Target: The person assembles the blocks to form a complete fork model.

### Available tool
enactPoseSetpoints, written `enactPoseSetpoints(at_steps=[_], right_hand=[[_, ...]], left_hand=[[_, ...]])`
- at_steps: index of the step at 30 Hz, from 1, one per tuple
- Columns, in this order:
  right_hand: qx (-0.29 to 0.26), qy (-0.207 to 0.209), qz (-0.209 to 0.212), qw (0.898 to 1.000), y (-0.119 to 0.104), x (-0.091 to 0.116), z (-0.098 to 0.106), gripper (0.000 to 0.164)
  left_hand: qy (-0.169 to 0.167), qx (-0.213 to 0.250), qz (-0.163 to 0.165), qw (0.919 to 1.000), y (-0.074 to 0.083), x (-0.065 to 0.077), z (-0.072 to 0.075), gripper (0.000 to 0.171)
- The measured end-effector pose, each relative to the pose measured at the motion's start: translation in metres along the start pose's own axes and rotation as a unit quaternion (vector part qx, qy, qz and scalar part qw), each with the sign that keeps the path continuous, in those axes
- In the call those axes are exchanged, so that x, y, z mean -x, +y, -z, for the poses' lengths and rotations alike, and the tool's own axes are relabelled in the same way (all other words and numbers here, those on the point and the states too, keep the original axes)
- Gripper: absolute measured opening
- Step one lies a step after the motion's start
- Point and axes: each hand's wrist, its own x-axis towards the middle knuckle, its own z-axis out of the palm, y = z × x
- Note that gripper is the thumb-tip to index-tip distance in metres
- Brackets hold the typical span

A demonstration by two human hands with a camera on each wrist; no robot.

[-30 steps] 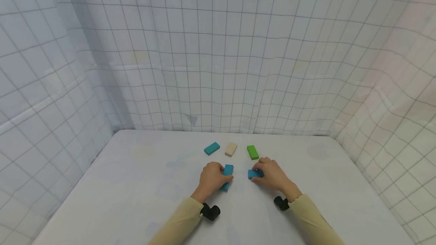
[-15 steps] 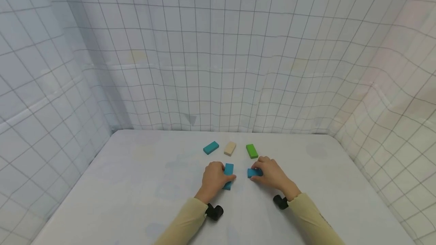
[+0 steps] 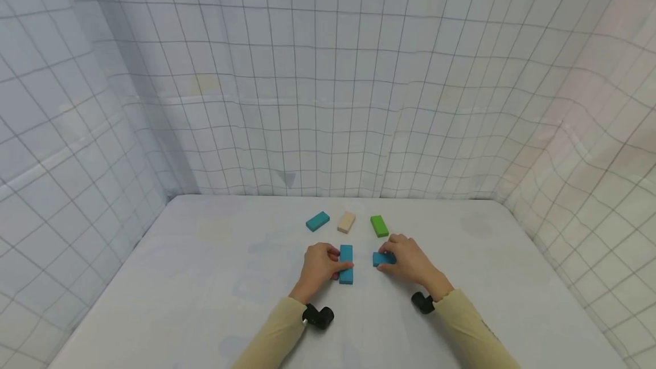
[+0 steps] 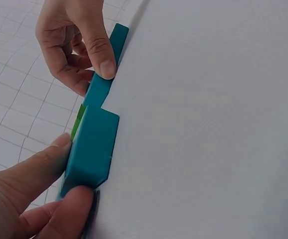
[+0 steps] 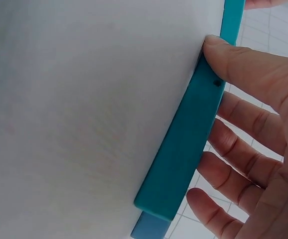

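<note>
While the left hand pinched a blue block, the right hand pinched a 2nd blue block.
The left thumb lay across its block, fingers curled at the left; the right thumb and fingers clamped opposite sides of the other. The 2 were just apart near the middle of the worktop, a teal block, a cream block and a green block lying beyond.

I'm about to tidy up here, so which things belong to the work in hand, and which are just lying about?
In use, judging by the hands:
left blue block, held by the left hand
right blue block, held by the right hand

Apparently just lying about, farther back, untouched:
teal block
cream block
green block
</note>
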Motion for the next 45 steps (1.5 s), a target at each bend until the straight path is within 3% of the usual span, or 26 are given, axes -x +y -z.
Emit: enactPoseSetpoints(at_steps=[6,12,16,23,33,45], right_hand=[[-0.002,-0.001,-0.003,1.0,0.001,0.0,0.001,0.027],[-0.022,-0.026,-0.035,0.999,0.001,0.002,0.005,0.04],[-0.021,-0.039,-0.054,0.998,0.002,0.005,0.011,0.036],[-0.01,-0.032,-0.032,0.999,0.008,0.007,0.014,0.026],[-0.052,-0.004,-0.034,0.998,0.01,0.007,0.012,0.029],[-0.081,0.018,-0.035,0.996,-0.007,-0.003,0.011,0.033]], left_hand=[[-0.025,0.081,0.031,0.996,-0.008,-0.002,-0.001,0.034],[-0.035,0.118,0.03,0.9919,-0.011,0.001,0.001,0.032],[-0.032,0.12,0.032,0.9917,-0.012,0.003,0.001,0.033],[-0.019,0.105,0.029,0.9939,-0.012,0.006,0.002,0.033],[-0.015,0.118,0.023,0.9926,-0.015,0.007,-0.003,0.034],[-0.027,0.116,0.008,0.9928,-0.02,0.006,-0.001,0.037]])
